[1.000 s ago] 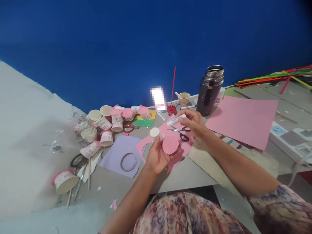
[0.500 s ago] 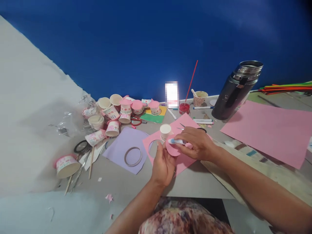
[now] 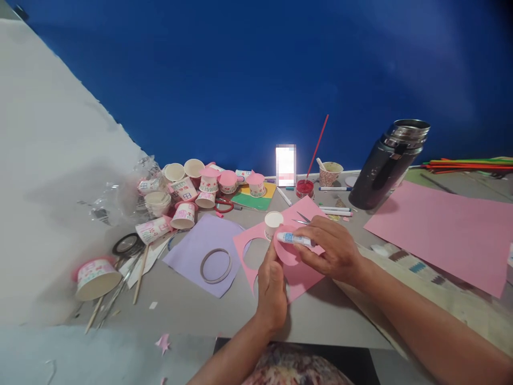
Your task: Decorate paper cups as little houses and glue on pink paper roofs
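Note:
My right hand (image 3: 334, 248) is closed round a white glue stick (image 3: 294, 239) with a blue label, lying across a round pink paper disc (image 3: 289, 256). My left hand (image 3: 273, 291) supports the disc from below, its fingers partly hidden behind it. Just beyond them stands a small white paper cup (image 3: 274, 222). Underneath lies a pink sheet (image 3: 306, 214) with round holes cut in it. The tips of a pair of scissors (image 3: 303, 218) show beside my right hand; the rest of them is covered.
Decorated paper cups (image 3: 184, 215) crowd the left side. A roll of tape (image 3: 216, 266) lies on a purple sheet (image 3: 196, 240). Behind stand a lit phone (image 3: 286, 167), a red paint pot (image 3: 304, 188) and a dark flask (image 3: 387, 166). At right is another pink sheet (image 3: 441, 230).
The view has tilted up slightly, so things sit lower in it. My left hand has turned, its fingers now straighter under the disc. More of the glue stick's label shows.

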Available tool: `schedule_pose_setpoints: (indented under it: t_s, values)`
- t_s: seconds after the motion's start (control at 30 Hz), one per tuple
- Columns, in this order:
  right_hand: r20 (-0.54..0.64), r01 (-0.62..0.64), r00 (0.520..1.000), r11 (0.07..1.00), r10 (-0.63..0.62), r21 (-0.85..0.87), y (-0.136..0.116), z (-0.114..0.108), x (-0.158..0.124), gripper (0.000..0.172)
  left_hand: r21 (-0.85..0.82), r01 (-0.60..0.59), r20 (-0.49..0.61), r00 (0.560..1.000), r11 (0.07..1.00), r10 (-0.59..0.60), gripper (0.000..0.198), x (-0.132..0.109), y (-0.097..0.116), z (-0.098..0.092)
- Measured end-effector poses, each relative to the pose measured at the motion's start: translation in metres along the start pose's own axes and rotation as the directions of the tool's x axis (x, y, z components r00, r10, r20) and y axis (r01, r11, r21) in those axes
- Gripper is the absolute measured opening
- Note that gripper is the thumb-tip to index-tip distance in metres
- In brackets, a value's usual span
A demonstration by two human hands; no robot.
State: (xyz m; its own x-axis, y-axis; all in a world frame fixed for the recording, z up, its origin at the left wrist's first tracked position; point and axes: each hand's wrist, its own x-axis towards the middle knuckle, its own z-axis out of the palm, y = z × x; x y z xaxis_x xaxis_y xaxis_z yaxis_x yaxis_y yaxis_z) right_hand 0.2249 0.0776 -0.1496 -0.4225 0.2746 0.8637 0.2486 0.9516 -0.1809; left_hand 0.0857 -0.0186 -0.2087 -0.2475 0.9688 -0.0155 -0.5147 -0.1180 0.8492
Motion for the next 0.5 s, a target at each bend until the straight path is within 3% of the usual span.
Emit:
schedule_pose_setpoints:
  t_s: [0.13, 0.37, 0.5]
  values:
    - [0.009, 0.014, 1.000, 1.000, -0.014, 0.024, 0.001, -0.002, 0.001, 0.018, 0.044, -0.097, 0.039, 0.995, 0.994, 0.095, 0.060, 0.001, 0.010, 0.001]
    - [0.101, 0.125, 0.986, 0.989, -0.133, 0.078, 0.004, -0.003, 0.001, 0.021, -0.054, 0.113, 0.106, 0.989, 0.992, -0.107, 0.060, 0.013, 0.045, 0.007]
    - [0.076, 0.131, 0.988, 0.991, -0.134, 0.040, 0.002, -0.002, 0.000, 0.022, 0.086, -0.017, 0.124, 0.992, 0.996, 0.007, 0.053, 0.012, 0.039, 0.005]
